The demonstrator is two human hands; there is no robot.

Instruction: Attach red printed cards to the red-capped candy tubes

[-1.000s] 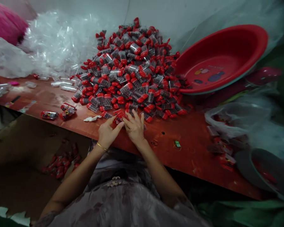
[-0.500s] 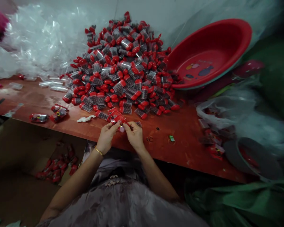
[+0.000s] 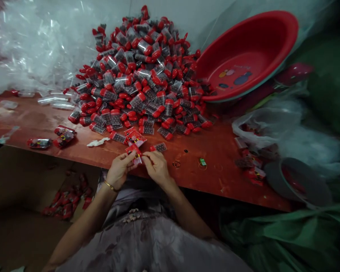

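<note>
Left hand [image 3: 119, 170]: thumb and fingers pinching a small red printed packet [image 3: 134, 151], held at the near edge of the table [image 3: 192, 170], in front of the person. Right hand [image 3: 158, 168]: fingertips at the packet's right edge; whether they pinch it or only touch it cannot be told. Just beyond the held piece lie further red packets [image 3: 136, 136], flat on the tabletop. A clear container with a red cap [image 3: 159, 147] lies just beyond the right hand. The far middle is taken up by a large heap of red-capped containers [image 3: 141, 83]. To its right, a red basin [image 3: 291, 34] stands tilted. To the left of the hands, a crumpled white scrap [image 3: 98, 142] and wrapped red packs [image 3: 39, 143]. Near left, below table level, a brown box [image 3: 14, 177] contains red packs
</note>
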